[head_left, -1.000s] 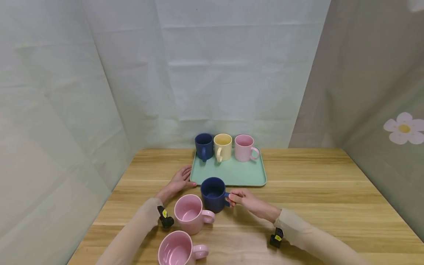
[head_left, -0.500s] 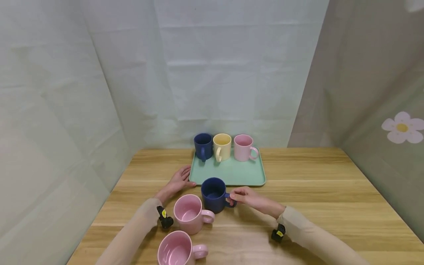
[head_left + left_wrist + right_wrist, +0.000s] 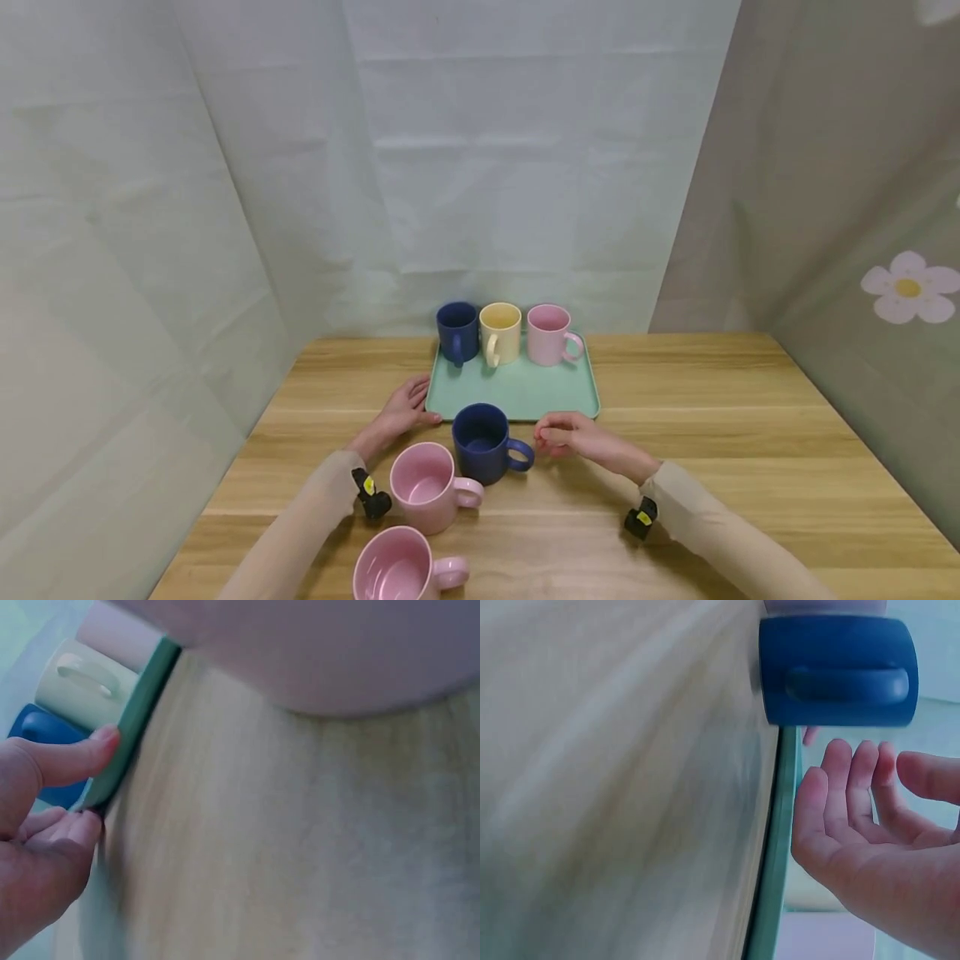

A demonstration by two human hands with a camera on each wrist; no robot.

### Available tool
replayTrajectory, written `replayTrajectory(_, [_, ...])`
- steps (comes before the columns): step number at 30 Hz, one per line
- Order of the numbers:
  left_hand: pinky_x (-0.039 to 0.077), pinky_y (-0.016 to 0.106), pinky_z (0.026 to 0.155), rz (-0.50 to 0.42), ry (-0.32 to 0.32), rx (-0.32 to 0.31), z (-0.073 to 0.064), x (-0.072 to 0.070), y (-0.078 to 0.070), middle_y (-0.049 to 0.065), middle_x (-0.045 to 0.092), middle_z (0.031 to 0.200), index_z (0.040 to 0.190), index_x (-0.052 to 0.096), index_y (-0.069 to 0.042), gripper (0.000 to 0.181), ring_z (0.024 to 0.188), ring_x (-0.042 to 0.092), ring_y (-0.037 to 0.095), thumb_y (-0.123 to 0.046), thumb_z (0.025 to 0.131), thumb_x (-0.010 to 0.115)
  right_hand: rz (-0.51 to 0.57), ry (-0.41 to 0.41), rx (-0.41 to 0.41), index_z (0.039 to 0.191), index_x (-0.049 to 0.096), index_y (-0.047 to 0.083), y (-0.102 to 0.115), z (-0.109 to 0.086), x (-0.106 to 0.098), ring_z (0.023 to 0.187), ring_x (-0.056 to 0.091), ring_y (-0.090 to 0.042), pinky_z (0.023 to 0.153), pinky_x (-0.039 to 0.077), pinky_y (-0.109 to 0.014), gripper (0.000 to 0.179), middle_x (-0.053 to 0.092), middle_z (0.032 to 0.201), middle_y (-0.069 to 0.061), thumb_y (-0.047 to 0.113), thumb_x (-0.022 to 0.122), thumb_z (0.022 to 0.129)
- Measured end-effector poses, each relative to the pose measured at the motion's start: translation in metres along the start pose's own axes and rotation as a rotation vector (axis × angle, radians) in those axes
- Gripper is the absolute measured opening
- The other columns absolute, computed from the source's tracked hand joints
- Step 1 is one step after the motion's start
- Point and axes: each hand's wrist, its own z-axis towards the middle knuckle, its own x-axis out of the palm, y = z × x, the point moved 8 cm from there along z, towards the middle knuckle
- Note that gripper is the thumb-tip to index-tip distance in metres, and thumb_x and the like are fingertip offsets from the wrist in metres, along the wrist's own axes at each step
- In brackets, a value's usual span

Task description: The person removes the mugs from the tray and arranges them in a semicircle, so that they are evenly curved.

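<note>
My left hand (image 3: pixel 399 413) holds the front left corner of the mint green tray (image 3: pixel 517 396). In the left wrist view its thumb lies on the rim and the fingertips (image 3: pixel 86 825) meet the corner's outer side. A navy blue mug (image 3: pixel 480 454) stands upright on the table just before the tray, handle pointing right. Beside that handle is my right hand (image 3: pixel 581 437), fingers loosely curled, holding nothing. The right wrist view shows a gap between its fingers and the mug (image 3: pixel 840 645). On the tray's back part stand a navy mug (image 3: pixel 458 333), a yellow mug (image 3: pixel 501 333) and a pink mug (image 3: pixel 547 335).
Two pink mugs stand at the front left, one mug (image 3: pixel 423 492) close to my left forearm, the other mug (image 3: pixel 393 571) cut by the frame's bottom edge. Both handles point right. Pale cloth (image 3: pixel 510 167) hangs behind the wooden table (image 3: pixel 712 450).
My right hand has let go of the navy mug's handle and drawn away to the right. The mug stays upright in place. My left hand keeps its hold on the tray corner.
</note>
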Motion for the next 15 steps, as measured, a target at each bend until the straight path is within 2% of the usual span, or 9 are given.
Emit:
replayTrajectory(6, [0.026,0.048,0.118,0.068,-0.004,-0.002,0.001,0.002,-0.005,0.032,0.023,0.154,0.146,0.022,0.013,0.081,0.145,0.022,0.042,0.017,0.078,0.066,-0.007,-0.044,-0.008,0.113,0.048,-0.017,0.004,0.002,-0.016,0.093,0.059,-0.019,0.091,0.054,-0.041,0.036,0.061,0.099,-0.012,0.017,0.047,0.101])
replayTrajectory(15, [0.026,0.048,0.118,0.085,-0.01,-0.015,0.0,0.002,-0.003,0.033,0.021,0.154,0.146,0.021,0.013,0.082,0.145,0.021,0.043,0.017,0.078,0.066,-0.01,-0.109,0.038,0.114,0.049,-0.015,0.0,0.005,-0.038,0.097,0.061,-0.022,0.091,0.055,-0.037,0.032,0.061,0.104,-0.018,0.014,0.045,0.101])
